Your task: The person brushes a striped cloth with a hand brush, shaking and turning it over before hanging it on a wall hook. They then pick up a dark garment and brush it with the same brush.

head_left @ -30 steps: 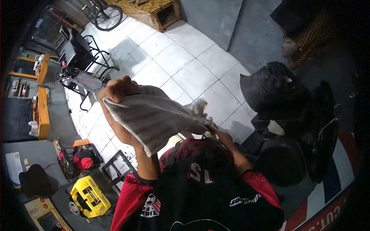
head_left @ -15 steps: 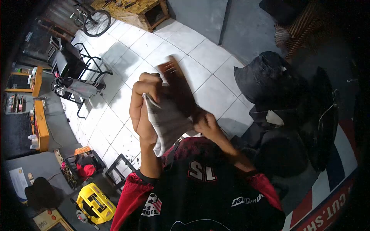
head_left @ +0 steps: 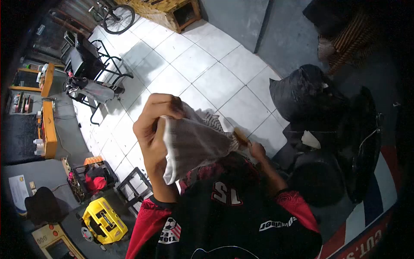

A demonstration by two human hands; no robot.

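Shifted a brown comb-like tool [head_left: 241, 137] rightward and lower since half a second ago, gripping it in the right hand [head_left: 258, 152], pinching pale striped cloth [head_left: 194, 139] between curled fingers of the left hand [head_left: 151, 125], with a black open-topped crate [head_left: 111, 175] holding something red [head_left: 95, 183] at lower left.

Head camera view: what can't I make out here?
In the head view:
Brown wooden tool: full shape, partly covered by right hand and grey-white striped cloth.
Small white bottles: labels, too small to read.
Red, white and blue sign: full wording, cut off by the bottom edge.
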